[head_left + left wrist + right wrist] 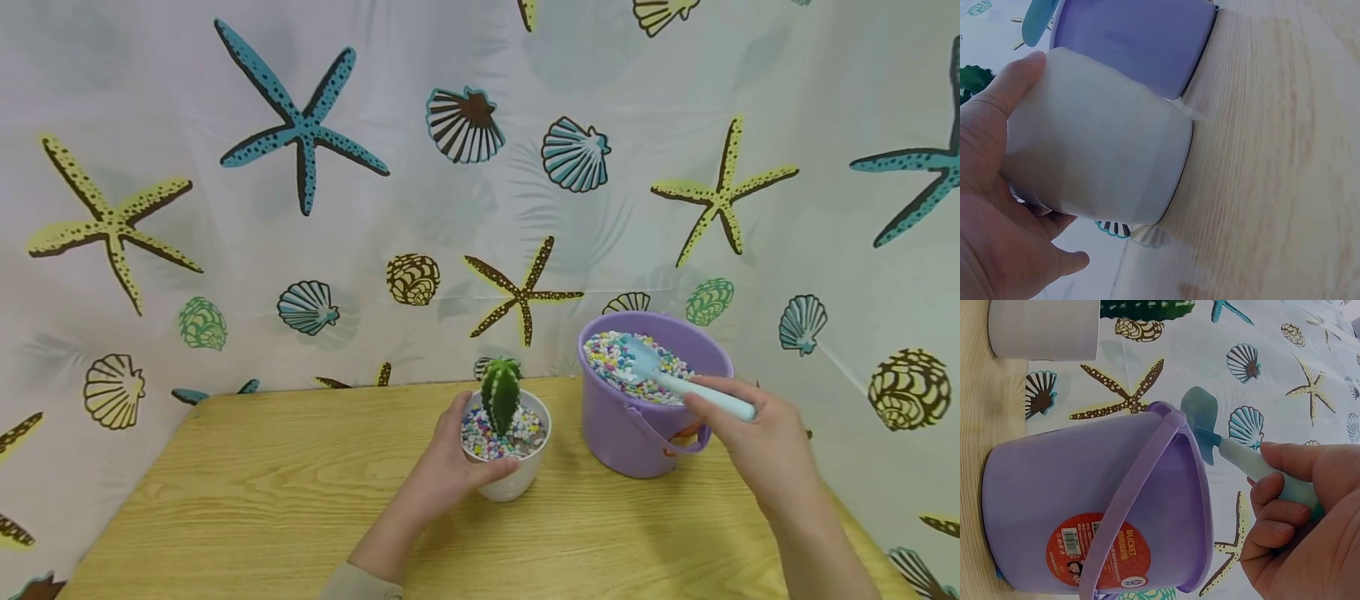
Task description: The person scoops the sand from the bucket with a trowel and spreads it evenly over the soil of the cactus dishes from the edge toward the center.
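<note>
My left hand (442,467) holds a white pot (517,483) at its side, thumb along the near rim. In the pot stands a green cactus (500,396) among multicoloured pebbles (480,437), with a patch of brownish soil showing on the right. My right hand (765,433) grips the pale handle of a light-blue toy shovel (1266,465). Its blade (643,358) overlaps the coloured pebbles (607,358) inside the purple bucket (622,433); from the right wrist it shows at rim height. The left wrist view shows the pot's faceted wall (1097,137) near the table.
The bucket's handle (663,433) hangs down its near side, over a red label (1129,550). The wooden table (285,483) ends at a white cloth (360,225) printed with starfish and shells, which rises behind and on both sides. The bucket stands right of the pot.
</note>
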Demonstrator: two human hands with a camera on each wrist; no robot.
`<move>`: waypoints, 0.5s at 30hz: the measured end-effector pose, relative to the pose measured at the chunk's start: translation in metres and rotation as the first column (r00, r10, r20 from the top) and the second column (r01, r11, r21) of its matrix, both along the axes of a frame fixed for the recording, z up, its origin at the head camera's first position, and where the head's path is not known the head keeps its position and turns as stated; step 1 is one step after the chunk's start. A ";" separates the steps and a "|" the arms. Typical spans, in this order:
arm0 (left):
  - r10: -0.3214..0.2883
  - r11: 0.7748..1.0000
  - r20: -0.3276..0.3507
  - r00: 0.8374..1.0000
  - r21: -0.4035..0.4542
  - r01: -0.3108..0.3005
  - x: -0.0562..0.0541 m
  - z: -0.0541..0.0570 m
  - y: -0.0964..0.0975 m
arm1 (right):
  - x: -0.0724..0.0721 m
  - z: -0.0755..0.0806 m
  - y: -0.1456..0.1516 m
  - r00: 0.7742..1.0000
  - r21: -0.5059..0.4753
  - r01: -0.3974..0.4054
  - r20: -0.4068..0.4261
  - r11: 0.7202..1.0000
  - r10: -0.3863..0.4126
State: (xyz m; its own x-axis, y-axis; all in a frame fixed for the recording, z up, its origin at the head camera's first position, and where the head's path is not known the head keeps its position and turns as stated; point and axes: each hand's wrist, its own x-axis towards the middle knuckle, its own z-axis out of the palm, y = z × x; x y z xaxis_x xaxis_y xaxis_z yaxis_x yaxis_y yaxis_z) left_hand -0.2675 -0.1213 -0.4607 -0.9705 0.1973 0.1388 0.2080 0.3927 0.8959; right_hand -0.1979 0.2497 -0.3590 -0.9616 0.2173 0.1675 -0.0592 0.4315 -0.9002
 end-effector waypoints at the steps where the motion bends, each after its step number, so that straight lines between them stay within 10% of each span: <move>1: 0.001 1.000 0.001 1.000 0.000 -0.001 0.000 0.000 0.000 | 0.000 0.000 -0.001 1.000 -0.001 -0.005 0.002 1.000 0.005; 15: 0.014 1.000 -0.017 1.000 0.005 -0.014 -0.004 -0.002 -0.003 | 0.004 -0.003 -0.022 0.997 -0.060 -0.077 -0.004 0.995 0.077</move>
State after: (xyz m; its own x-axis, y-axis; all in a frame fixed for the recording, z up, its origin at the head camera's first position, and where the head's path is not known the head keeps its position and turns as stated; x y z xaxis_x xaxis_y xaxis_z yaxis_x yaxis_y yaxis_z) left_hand -0.2711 -0.1239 -0.4624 -0.9706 0.1831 0.1562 0.2176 0.3909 0.8943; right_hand -0.1942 0.2274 -0.3620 -0.9756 0.1526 0.1580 -0.0916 0.3710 -0.9241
